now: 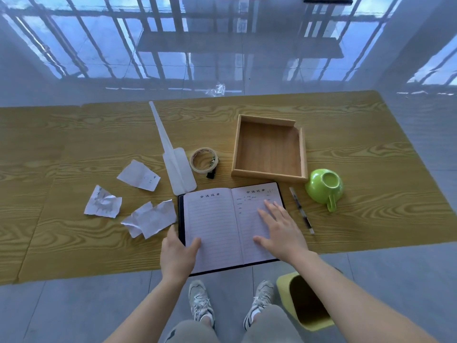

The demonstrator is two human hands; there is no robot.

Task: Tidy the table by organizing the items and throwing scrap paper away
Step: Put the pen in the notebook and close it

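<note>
The notebook [222,226] lies open at the near edge of the table [74,149], and closing it is judged to be the step in hand. Its left cover is gripped by the left hand [176,256], thumb on the page; the fingers are hidden and are probably curled under the edge. The right hand [279,231] is laid flat on the right page, fingers spread, nothing held. Before the cover can be folded over, that hand would have to be lifted clear.

Three scraps [102,201] are seen left of the notebook, untouched. A tray [267,147] is set beyond it, with tape [200,170] and a white paddle [178,167] beyond its left page. A pen [301,210] lies just right of it, and a cup [322,185] beyond the pen.

The table is finished in yellow wood-grain. A bin [283,285] stands on the grey tiled floor [74,313], nearer than the notebook and to its right. Window bars are mirrored in the glossy floor beyond.
</note>
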